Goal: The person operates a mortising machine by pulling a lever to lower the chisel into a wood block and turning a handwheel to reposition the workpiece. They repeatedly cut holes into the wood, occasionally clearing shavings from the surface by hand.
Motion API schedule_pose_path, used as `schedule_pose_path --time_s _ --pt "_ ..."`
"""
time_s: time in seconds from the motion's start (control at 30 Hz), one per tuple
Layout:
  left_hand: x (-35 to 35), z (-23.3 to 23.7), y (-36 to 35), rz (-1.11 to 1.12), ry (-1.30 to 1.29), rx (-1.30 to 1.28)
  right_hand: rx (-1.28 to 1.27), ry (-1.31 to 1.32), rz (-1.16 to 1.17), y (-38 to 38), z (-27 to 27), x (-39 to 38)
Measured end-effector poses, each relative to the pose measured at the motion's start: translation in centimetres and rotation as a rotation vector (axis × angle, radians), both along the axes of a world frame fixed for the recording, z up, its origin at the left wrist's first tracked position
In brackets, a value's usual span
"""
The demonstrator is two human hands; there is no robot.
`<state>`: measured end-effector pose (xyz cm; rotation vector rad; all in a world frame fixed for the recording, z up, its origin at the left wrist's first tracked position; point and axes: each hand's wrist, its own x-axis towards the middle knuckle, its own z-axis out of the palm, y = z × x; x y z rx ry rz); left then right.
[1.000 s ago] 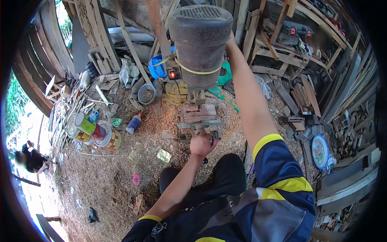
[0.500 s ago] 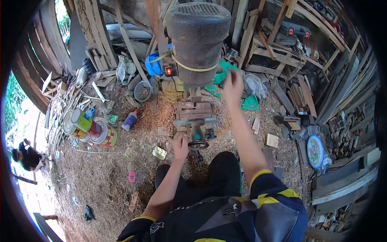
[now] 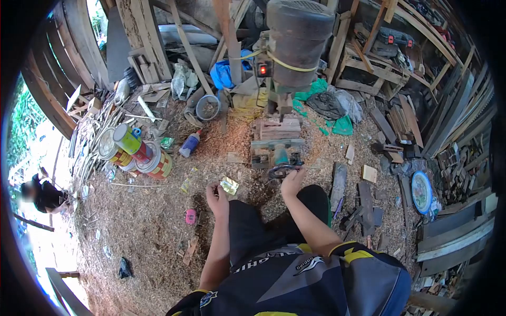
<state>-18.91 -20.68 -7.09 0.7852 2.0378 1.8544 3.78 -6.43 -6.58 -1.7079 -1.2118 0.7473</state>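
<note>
Now the left hand (image 3: 217, 198), fingers loosely curled on nothing, hangs above the sawdust floor (image 3: 147, 231), off the vise (image 3: 280, 155) it held before, while the right hand (image 3: 292, 182) lays its fingers, grip unclear, on the round dark metal handwheel (image 3: 278, 171) before stacked wooden blocks (image 3: 276, 128), having dropped from beside the drum-shaped grey motor (image 3: 303, 42).

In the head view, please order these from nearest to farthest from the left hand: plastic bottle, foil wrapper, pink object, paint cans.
1. Foil wrapper, just right of the left hand.
2. Pink object, lower left.
3. Plastic bottle, above left.
4. Paint cans, far left.
</note>
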Motion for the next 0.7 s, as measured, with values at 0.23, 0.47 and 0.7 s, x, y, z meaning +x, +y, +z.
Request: schedule_pose_path --time_s 0.23,0.47,0.7 --pt "-0.9 -0.9 -1.8 0.015 0.034 0.011 -0.185 -0.082 -0.038 -0.4 1.0 -0.9" --pt "1.1 -0.3 1.0 -0.092 -0.055 0.01 -0.323 -0.276 0.02 -0.6 2.2 -1.6" --pt "3.6 -0.3 4.1 -0.111 0.069 -0.042 -0.057 -0.242 0.005 0.0 1.1 2.0"
